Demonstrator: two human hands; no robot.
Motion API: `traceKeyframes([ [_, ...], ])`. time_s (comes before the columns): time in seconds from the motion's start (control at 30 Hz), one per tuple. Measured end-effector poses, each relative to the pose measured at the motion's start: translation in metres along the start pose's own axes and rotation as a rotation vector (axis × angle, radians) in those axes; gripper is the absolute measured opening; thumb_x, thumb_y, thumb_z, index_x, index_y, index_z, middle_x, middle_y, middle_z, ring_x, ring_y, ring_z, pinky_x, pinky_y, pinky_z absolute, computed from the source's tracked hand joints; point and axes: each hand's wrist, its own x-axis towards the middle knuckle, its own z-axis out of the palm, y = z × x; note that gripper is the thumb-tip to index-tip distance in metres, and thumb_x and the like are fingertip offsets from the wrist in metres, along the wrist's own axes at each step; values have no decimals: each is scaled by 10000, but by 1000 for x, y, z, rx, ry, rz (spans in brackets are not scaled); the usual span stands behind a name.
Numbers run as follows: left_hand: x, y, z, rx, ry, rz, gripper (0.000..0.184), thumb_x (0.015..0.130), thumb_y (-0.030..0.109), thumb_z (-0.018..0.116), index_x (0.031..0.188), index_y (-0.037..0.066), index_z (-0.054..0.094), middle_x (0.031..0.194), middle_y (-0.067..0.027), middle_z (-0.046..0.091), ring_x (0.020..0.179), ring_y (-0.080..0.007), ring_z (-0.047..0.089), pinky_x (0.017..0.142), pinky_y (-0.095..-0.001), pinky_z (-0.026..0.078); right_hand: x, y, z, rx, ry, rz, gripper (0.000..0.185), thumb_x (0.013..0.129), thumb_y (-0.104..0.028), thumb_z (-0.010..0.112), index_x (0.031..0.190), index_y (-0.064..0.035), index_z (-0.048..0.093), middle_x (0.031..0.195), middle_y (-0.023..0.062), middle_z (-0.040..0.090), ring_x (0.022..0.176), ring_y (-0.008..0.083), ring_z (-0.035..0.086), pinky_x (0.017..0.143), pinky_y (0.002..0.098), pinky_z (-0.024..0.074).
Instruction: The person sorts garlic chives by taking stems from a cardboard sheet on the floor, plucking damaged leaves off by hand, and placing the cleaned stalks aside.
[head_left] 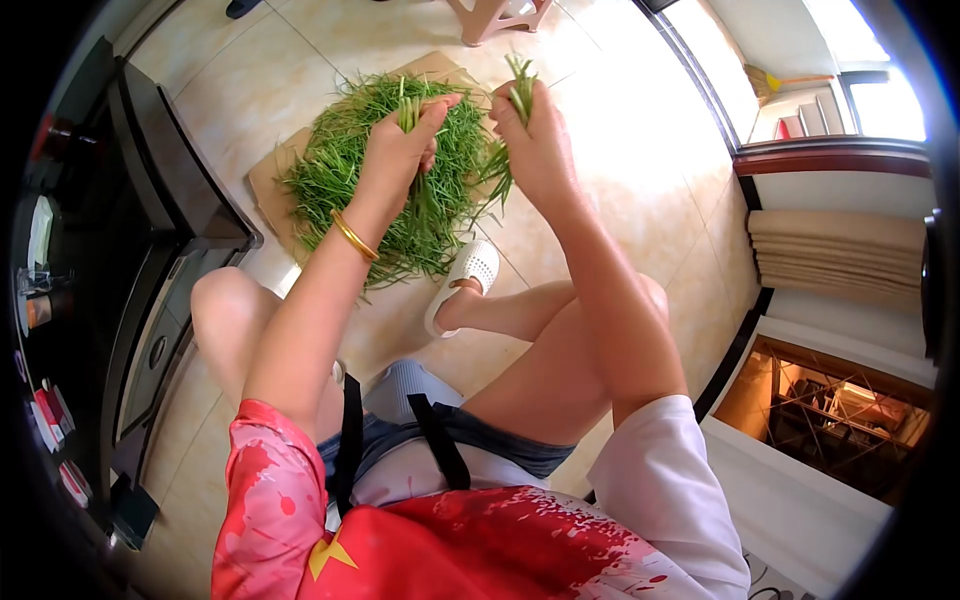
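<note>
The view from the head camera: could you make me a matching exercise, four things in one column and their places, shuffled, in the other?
Things
1. Heap of thin green stalks
2. Shiny gold-coloured round bangle
3. White clog with round holes
4. Pale pink plastic stool

Places
A. Around the left forearm, near the wrist
B. Cut off by the picture's top edge
C. On a flat tan cardboard sheet
D. Worn on a foot

Right pairs: 1-C, 2-A, 3-D, 4-B

No lettering, label, brand, number or sign can be read here
</note>
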Motion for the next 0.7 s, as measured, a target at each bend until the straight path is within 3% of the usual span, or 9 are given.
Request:
traceKeyframes([
  [0.2,-7,9,3,-256,-96,59,415,966,341,538,1202,1,573,795,46,429,623,-36,375,529,-197,333,-11,-10,15,-73,-156,-89,304,916,-270,567,940,13,458,844,246,608,842,438,584,717,474,442],
  [0.27,-2,7,-9,-296,-120,53,405,973,341,524,1191,3,572,801,44,446,643,-34,390,531,-196,338,-11,-10,14,10,-216,-79,294,914,-265,565,941,14,476,801,203,620,791,380,607,693,445,456],
  [0.37,2,12,-37,-362,24,137,376,983,323,504,1195,17,559,883,25,538,702,-48,427,553,-194,349,-8,-12,5,4,-360,17,276,915,-257,557,948,11,498,774,158,630,748,301,618,665,410,466],
  [0.47,2,24,-65,-503,124,197,375,974,324,521,1131,-7,597,859,8,561,712,-57,464,544,-200,372,-6,2,0,-4,-374,55,254,914,-245,551,951,5,522,776,139,632,715,254,609,647,386,473],
  [0.5,4,22,-78,-494,126,203,369,969,314,530,1146,-5,592,876,-5,584,775,-87,522,623,-232,448,-4,10,-3,22,-364,43,241,914,-237,549,961,-1,532,793,148,633,723,264,626,645,391,484],
  [0.53,2,25,-79,-492,129,205,369,969,314,530,1146,-5,592,876,-5,584,775,-87,522,623,-232,448,-1,13,-8,25,-366,40,241,914,-237,549,961,-1,532,793,148,633,723,264,626,645,391,484],
  [0.6,-2,31,-81,-528,258,188,360,972,298,524,1166,0,584,879,-8,597,861,-129,571,746,-302,510,4,16,-17,-510,-95,-8,232,913,-227,547,982,-5,544,823,160,638,742,255,646,647,400,493],
  [0.63,-3,32,-83,-587,238,171,355,969,287,529,1182,7,577,850,-7,592,899,-169,597,836,-360,520,3,16,-22,-424,-34,-19,232,911,-221,548,995,-5,548,841,168,640,753,265,649,652,414,490],
  [0.7,-6,27,-81,-587,119,138,363,971,286,525,1190,0,568,839,-2,590,871,-162,602,831,-354,522,2,8,-27,-92,36,-4,235,905,-206,553,1020,-1,567,840,186,641,778,300,652,670,435,483],
])
